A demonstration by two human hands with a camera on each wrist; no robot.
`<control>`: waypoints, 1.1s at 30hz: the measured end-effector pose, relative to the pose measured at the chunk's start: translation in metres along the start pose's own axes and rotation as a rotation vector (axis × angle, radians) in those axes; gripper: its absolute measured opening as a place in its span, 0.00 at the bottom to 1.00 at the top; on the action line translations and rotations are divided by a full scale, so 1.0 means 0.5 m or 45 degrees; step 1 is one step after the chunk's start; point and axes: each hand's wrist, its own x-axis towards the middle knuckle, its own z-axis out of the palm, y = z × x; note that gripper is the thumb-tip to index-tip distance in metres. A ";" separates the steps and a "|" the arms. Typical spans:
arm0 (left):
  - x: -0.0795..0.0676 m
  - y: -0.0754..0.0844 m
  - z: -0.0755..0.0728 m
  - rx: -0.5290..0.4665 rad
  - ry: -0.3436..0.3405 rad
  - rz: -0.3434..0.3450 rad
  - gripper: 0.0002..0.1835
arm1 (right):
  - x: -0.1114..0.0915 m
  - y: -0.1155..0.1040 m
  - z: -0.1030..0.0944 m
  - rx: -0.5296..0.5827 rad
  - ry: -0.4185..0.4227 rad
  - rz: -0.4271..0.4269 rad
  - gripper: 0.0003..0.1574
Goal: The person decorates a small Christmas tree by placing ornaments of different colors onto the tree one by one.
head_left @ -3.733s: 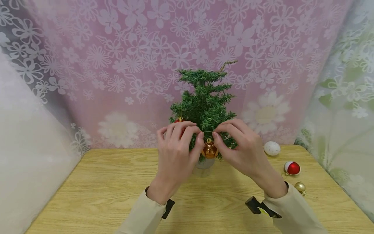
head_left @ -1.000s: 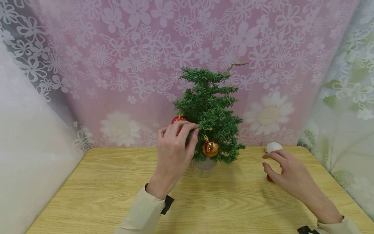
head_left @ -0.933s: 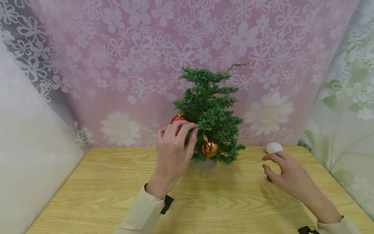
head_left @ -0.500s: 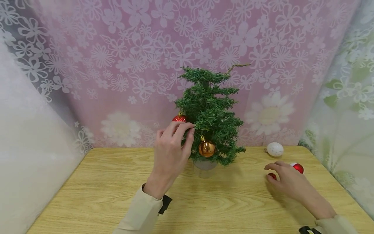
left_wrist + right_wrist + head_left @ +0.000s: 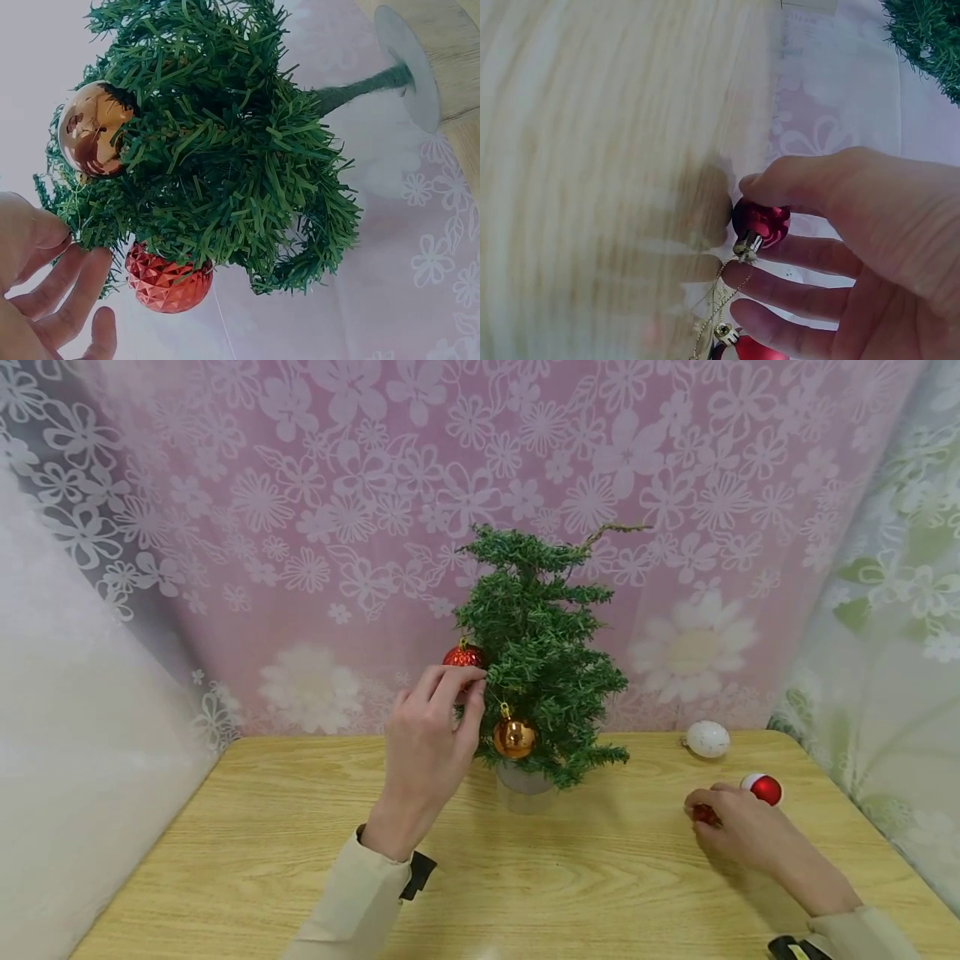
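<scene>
A small green artificial Christmas tree (image 5: 543, 652) stands mid-table. My left hand (image 5: 431, 735) pinches a branch tip at its left side, between thumb and index finger (image 5: 52, 229). From beside those fingertips a shiny copper bauble (image 5: 515, 738) hangs on a thin thread. Behind my left hand a red faceted bauble (image 5: 462, 656) hangs from the tree, partly hidden in the head view but plain in the left wrist view. At the table's right, my right hand (image 5: 750, 831) grips a small dark red bauble (image 5: 761, 221) with a gold cap and cord loop.
Just beyond my right hand lies a red-and-white bauble (image 5: 767, 790). A white speckled egg-shaped ornament (image 5: 708, 739) sits near the back edge of the wooden table (image 5: 300, 860). A flowered pink curtain (image 5: 375, 568) hangs behind the tree, which stands on a grey base (image 5: 525, 781).
My right hand has gone from the tree to the table's right side and closed on the small red bauble. My left hand, with the branch and copper bauble, has shifted left, turning the tree slightly.
</scene>
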 end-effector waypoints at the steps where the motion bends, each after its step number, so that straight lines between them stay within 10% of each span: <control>1: 0.000 -0.001 0.000 -0.006 0.004 -0.006 0.07 | 0.000 0.001 0.000 -0.002 -0.001 -0.004 0.09; 33: 0.008 -0.028 -0.001 -0.087 0.013 -0.084 0.07 | -0.024 -0.064 -0.050 0.146 0.595 -0.190 0.25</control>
